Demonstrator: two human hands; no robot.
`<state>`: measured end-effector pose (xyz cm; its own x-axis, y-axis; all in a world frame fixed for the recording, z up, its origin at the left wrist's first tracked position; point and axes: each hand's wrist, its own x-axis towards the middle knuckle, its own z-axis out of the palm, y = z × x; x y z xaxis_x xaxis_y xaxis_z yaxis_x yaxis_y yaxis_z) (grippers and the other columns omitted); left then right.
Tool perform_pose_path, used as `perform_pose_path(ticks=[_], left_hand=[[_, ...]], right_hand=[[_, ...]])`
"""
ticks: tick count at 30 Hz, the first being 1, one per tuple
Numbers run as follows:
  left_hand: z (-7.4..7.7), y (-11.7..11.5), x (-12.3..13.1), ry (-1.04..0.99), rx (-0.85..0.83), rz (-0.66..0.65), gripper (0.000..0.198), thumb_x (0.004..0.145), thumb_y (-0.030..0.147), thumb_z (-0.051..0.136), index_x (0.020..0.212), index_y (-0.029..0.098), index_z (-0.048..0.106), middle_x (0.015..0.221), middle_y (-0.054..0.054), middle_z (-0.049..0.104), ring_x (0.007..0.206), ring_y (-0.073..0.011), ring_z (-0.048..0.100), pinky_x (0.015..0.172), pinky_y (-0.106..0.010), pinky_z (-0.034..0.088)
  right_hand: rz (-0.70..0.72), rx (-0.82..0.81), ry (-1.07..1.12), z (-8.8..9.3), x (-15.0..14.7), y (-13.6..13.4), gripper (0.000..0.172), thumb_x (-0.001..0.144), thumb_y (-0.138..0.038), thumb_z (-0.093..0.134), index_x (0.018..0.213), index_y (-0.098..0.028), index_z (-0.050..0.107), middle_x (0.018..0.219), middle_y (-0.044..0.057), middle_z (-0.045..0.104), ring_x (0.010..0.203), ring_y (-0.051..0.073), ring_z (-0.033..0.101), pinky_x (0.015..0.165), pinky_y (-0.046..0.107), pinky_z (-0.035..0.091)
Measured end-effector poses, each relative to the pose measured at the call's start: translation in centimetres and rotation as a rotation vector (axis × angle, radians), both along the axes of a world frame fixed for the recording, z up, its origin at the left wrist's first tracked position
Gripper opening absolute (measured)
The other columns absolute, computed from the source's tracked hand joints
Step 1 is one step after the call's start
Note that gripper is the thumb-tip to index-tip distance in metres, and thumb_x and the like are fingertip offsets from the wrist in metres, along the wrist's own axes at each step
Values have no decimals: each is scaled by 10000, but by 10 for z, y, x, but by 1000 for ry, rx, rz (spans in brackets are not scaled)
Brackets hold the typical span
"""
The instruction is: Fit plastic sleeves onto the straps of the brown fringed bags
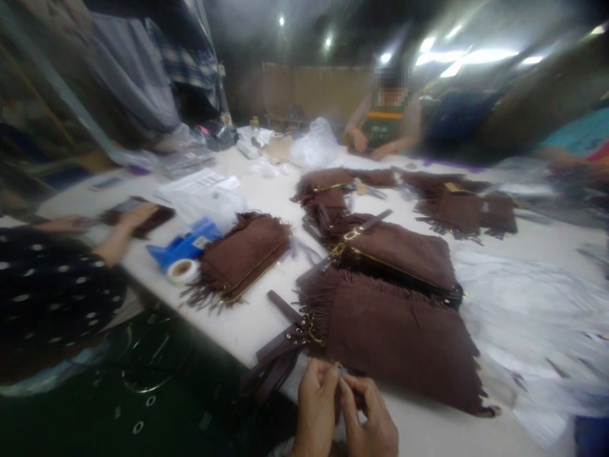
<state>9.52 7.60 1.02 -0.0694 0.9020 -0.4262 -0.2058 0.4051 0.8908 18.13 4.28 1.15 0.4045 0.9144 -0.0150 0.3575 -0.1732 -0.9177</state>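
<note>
At the near table edge, my left hand (316,406) and my right hand (372,414) meet with fingertips pinched together. Between them is a small shiny piece (340,369), too blurred to name. It lies against the near edge of a brown fringed bag (399,336). Brown straps (276,355) with metal eyelets hang from that bag's left end, over the table edge. Just behind it lies a second brown bag (404,244) with a gold zipper and chain. Left of these rests another fringed bag (252,254), its gold zipper facing me.
A blue tape dispenser (183,244) and a tape roll (183,271) lie near a co-worker's polka-dot sleeve (57,279) at left. Clear plastic bags (537,317) spread at right. More brown bags (457,206) lie farther back, where another person (383,130) works across the white table (238,330).
</note>
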Motion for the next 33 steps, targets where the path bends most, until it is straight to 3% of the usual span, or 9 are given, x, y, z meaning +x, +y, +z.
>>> perform_pose_path(ticks=[4,10,14,19,22,24,29,33], left_hand=[[-2,-3,-6,-223,-66,-28,337,711,426,714,837,147,572,770,-81,667,671,-176,610,626,-274,453],[5,-2,-6,-382,-134,45,294,648,314,751,782,159,540,685,-28,633,563,-132,564,540,-242,420],[6,0,-2,-230,-133,79,174,695,263,671,741,164,536,646,-4,589,547,-121,528,514,-232,401],[2,0,-1,18,13,44,119,774,276,592,745,167,553,710,-36,607,688,-169,584,657,-277,459],[2,-3,-3,76,68,-12,168,829,337,547,778,176,548,736,-43,611,725,-192,596,681,-294,467],[3,-5,-5,101,98,-33,193,856,365,520,797,183,546,747,-41,613,732,-197,598,677,-294,467],[8,-7,-9,183,156,-71,192,887,356,487,820,194,567,787,-50,635,768,-204,607,713,-292,463],[11,-11,-11,201,179,-130,205,909,335,454,894,199,606,865,-64,667,841,-210,619,779,-294,454]], right_hand=[[37,-105,148,-2,5,1,353,782,-543,612,879,-207,666,856,46,707,767,203,666,688,256,505],[-9,-84,247,4,-2,-2,341,805,-534,586,867,-201,626,773,22,689,666,177,636,600,233,493],[-10,-38,110,-2,-1,-3,307,862,-497,539,877,-203,627,737,17,685,642,172,642,568,227,502],[201,338,-423,-15,6,0,223,936,-347,471,954,-219,652,864,50,704,784,169,675,691,235,535],[264,478,-644,-17,6,1,209,944,-295,463,1008,-218,646,879,59,711,831,179,677,743,249,538],[253,479,-659,-15,3,0,204,941,-298,471,1008,-219,647,880,58,713,822,178,679,726,248,541],[108,280,-430,-1,-6,0,250,946,-363,448,916,-223,653,843,46,696,741,161,674,666,243,535],[160,305,-465,6,-4,1,258,931,-394,471,912,-234,673,835,63,701,785,191,677,693,271,538]])
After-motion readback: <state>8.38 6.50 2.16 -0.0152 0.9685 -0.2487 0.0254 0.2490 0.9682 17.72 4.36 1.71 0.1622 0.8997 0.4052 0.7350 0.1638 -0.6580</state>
